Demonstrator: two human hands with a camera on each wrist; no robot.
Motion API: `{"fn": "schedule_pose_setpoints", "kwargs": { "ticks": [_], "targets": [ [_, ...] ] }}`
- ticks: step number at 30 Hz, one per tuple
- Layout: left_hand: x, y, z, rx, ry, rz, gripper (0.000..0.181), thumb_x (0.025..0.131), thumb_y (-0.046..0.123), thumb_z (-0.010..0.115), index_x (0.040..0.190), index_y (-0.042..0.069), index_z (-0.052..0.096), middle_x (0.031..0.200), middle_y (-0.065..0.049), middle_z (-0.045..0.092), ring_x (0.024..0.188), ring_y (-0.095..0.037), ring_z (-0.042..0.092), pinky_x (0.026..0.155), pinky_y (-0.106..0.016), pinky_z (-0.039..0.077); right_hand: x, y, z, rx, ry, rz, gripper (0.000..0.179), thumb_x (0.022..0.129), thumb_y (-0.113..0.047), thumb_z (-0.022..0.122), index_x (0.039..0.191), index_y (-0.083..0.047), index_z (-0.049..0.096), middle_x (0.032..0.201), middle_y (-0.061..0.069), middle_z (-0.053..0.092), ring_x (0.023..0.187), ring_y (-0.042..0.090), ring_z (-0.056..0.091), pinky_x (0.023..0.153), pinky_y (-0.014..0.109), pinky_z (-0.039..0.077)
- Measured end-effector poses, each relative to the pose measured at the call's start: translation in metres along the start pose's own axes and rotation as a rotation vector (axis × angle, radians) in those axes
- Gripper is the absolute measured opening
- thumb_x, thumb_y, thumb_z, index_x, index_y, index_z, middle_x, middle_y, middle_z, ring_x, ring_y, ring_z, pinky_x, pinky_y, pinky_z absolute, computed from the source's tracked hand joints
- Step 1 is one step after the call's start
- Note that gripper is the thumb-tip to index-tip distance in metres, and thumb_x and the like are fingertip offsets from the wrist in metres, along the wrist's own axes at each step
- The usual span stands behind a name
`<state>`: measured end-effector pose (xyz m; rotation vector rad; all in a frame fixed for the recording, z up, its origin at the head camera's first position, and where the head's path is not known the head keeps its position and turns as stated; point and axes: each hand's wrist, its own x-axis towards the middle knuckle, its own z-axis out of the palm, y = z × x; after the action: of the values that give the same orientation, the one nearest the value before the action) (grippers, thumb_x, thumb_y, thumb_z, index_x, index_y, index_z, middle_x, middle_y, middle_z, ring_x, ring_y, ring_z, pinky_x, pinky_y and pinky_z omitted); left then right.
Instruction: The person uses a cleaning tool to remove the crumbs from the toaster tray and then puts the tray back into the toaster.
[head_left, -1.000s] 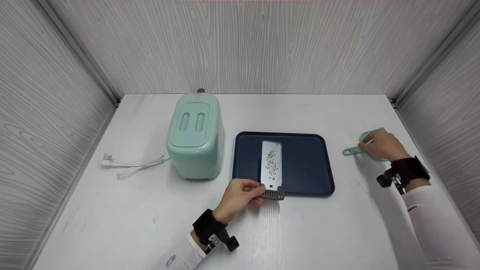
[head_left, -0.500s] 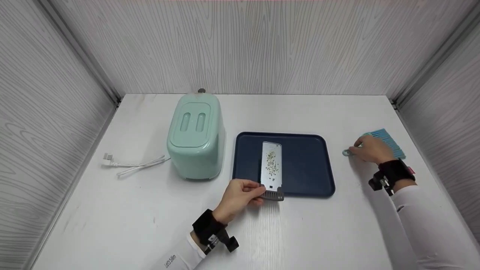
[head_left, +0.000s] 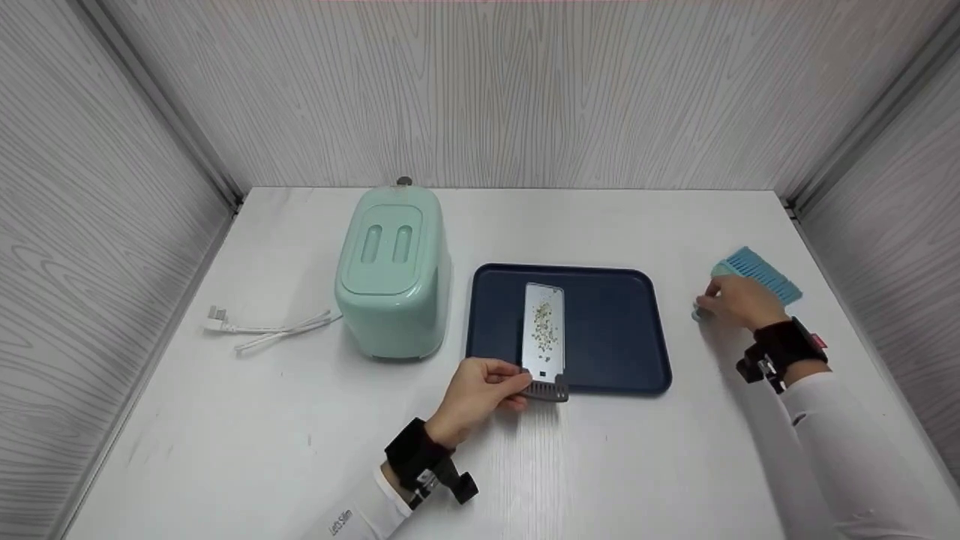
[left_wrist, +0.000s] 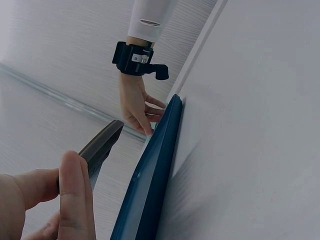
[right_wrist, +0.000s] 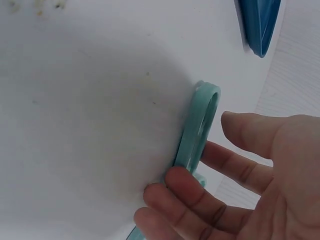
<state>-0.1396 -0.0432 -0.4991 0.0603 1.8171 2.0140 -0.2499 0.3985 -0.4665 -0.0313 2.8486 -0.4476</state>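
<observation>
My left hand (head_left: pixel 474 391) pinches the grey end grip of a narrow metal crumb tray (head_left: pixel 543 330) between thumb and fingers. Crumbs lie scattered along its surface. Beneath it is a dark blue tray (head_left: pixel 616 330); in the left wrist view, the crumb tray's grip (left_wrist: pixel 102 142) is raised above that tray's rim. At the right, my right hand (head_left: pixel 745 301) is at the handle of a teal hand brush (head_left: pixel 763 276) with blue bristles. The right wrist view shows curled fingers around the brush handle (right_wrist: pixel 196 130), while the thumb stands apart from it.
A mint-green toaster (head_left: pixel 390 277) with a closed lid stands left of the blue tray. Its white cord (head_left: pixel 277 331) and plug lie farther left. Small crumbs (right_wrist: pixel 50 7) dot the white table near the brush. Grey wood-grain panels enclose the back and sides.
My right hand has slid left from the brush head to its handle. Over the last half second the brush has turned and shifted slightly left. My left hand and the crumb tray stay put.
</observation>
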Motion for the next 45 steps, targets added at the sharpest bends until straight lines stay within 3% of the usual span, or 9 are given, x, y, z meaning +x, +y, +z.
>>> {"fn": "schedule_pose_setpoints", "kwargs": {
  "ticks": [7,12,15,22,26,28,32,37,45],
  "targets": [
    [0.000,0.000,0.000,0.023,0.006,0.009,0.029,0.096,0.005,0.074,0.115,-0.017,0.069,0.091,-0.015,0.078,0.063,-0.008,0.073,0.065,-0.023,0.067,-0.009,0.006,0.003,0.017,0.012,0.007,0.041,0.103,-0.034,0.064,0.119,0.004,0.068,0.101,0.023,0.075,0.078,0.027,0.063,0.055,0.028,0.046],
    [0.000,0.000,0.000,0.024,0.007,0.014,0.029,0.096,0.005,0.075,0.114,-0.017,0.070,0.090,-0.016,0.078,0.063,-0.008,0.073,0.065,-0.022,0.067,-0.015,0.011,0.003,0.018,0.017,0.005,0.038,0.101,-0.031,0.067,0.120,0.002,0.072,0.117,0.031,0.073,0.082,0.029,0.064,0.056,0.028,0.046],
    [-0.001,0.000,0.000,0.026,0.006,0.019,0.029,0.096,0.005,0.075,0.114,-0.017,0.069,0.092,-0.017,0.078,0.063,-0.007,0.072,0.065,-0.022,0.067,-0.019,0.014,0.003,0.039,0.023,0.004,0.038,0.102,-0.028,0.068,0.122,0.003,0.074,0.113,0.029,0.075,0.078,0.025,0.066,0.055,0.028,0.047],
    [-0.002,0.001,0.000,0.029,0.003,0.016,0.029,0.096,0.005,0.075,0.114,-0.017,0.070,0.090,-0.016,0.078,0.063,-0.008,0.073,0.065,-0.022,0.067,-0.025,0.017,0.002,0.091,0.154,0.041,0.044,0.103,-0.028,0.064,0.125,0.010,0.070,0.103,0.031,0.076,0.071,0.024,0.068,0.051,0.029,0.048],
    [-0.001,0.001,-0.001,0.027,-0.002,0.021,0.029,0.096,0.006,0.074,0.114,-0.016,0.069,0.092,-0.016,0.078,0.064,-0.008,0.073,0.066,-0.022,0.067,-0.022,0.015,0.002,0.047,0.212,0.108,0.048,0.102,-0.035,0.065,0.110,0.011,0.074,0.089,0.029,0.074,0.063,0.025,0.058,0.045,0.030,0.042],
    [-0.001,0.001,-0.001,0.026,-0.005,0.023,0.028,0.097,0.005,0.074,0.114,-0.016,0.069,0.092,-0.016,0.078,0.064,-0.008,0.073,0.066,-0.022,0.067,-0.019,0.011,0.003,0.028,0.205,0.140,0.053,0.101,-0.040,0.065,0.089,0.010,0.074,0.070,0.018,0.068,0.059,0.022,0.054,0.044,0.029,0.040],
    [-0.001,0.001,0.000,0.025,-0.010,0.020,0.029,0.096,0.005,0.074,0.115,-0.016,0.070,0.092,-0.014,0.078,0.064,-0.008,0.073,0.066,-0.021,0.066,-0.014,0.003,0.005,-0.025,0.192,0.189,0.062,0.099,-0.052,0.065,0.056,-0.009,0.051,0.052,-0.002,0.044,0.050,0.015,0.043,0.044,0.027,0.032],
    [-0.001,0.001,0.000,0.026,-0.007,0.017,0.029,0.096,0.006,0.074,0.115,-0.016,0.070,0.091,-0.014,0.078,0.064,-0.008,0.073,0.065,-0.021,0.066,-0.009,-0.002,0.009,-0.083,0.205,0.210,0.066,0.095,-0.059,0.068,0.054,-0.019,0.036,0.053,-0.006,0.030,0.050,0.013,0.033,0.047,0.028,0.024],
    [-0.003,0.002,0.000,0.022,0.003,0.025,0.029,0.096,0.006,0.075,0.114,-0.016,0.069,0.090,-0.014,0.077,0.063,-0.007,0.072,0.065,-0.021,0.066,-0.009,0.000,0.008,-0.054,0.150,0.248,0.051,0.094,-0.039,0.069,0.060,-0.016,0.040,0.055,-0.004,0.038,0.055,0.016,0.041,0.051,0.030,0.031]
  ]
}}
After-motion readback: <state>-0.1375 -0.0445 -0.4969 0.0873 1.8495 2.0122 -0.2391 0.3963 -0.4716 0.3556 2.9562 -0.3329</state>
